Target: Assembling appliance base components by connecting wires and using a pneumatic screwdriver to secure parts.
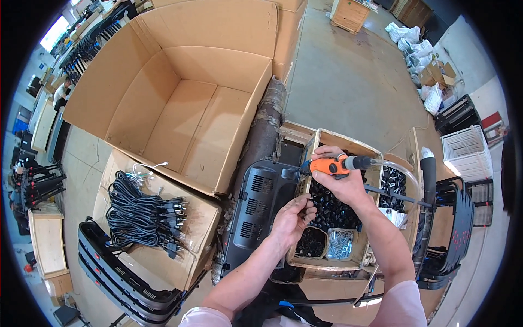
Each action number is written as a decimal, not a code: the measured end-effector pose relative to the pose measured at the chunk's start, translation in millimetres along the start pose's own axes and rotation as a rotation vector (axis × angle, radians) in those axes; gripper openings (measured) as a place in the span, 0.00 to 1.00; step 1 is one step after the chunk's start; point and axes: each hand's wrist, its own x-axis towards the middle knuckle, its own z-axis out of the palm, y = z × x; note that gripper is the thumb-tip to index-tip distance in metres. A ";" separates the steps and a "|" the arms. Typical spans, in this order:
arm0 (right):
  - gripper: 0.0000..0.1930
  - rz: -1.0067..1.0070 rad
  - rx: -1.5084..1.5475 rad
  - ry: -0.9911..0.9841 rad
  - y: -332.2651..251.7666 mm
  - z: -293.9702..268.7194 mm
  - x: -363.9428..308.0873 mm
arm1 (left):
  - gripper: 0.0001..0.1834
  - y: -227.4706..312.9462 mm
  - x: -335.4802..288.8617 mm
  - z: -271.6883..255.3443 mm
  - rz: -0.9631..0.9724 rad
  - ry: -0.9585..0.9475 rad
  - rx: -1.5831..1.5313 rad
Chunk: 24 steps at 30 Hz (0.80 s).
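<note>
My right hand (348, 185) grips an orange power screwdriver (329, 165) with a dark rear end, from which a clear hose curves off to the right. Its tip points left, at the right edge of a black plastic housing (256, 201) with slotted vents; whether it touches is hard to tell. My left hand (294, 219) is closed, fingertips pinched together between the housing and a heap of small black parts (332, 212). What it holds, if anything, is too small to make out. Below it are a tray of silver screws (340, 243) and a tray of small dark pieces (311, 242).
A large open cardboard box (190, 109) stands at the upper left. Bundled black cables (141, 212) lie on another carton, beside stacked black curved panels (125, 278). A wooden parts bin (348, 143) holds the small parts. A film-wrapped roll (267, 120) runs behind the housing.
</note>
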 end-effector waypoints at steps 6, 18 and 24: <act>0.19 -0.052 -0.109 -0.020 1.3 4.3 8.9 | 0.11 0.2 14.1 -8.4 0.035 -0.038 -0.038; 0.21 -0.033 -0.055 -0.030 3.0 10.2 11.0 | 0.12 5.5 23.6 6.7 0.145 0.102 -0.066; 0.27 -0.054 0.127 -0.026 -24.8 6.0 -6.2 | 0.13 22.8 31.0 16.2 0.125 0.148 -0.231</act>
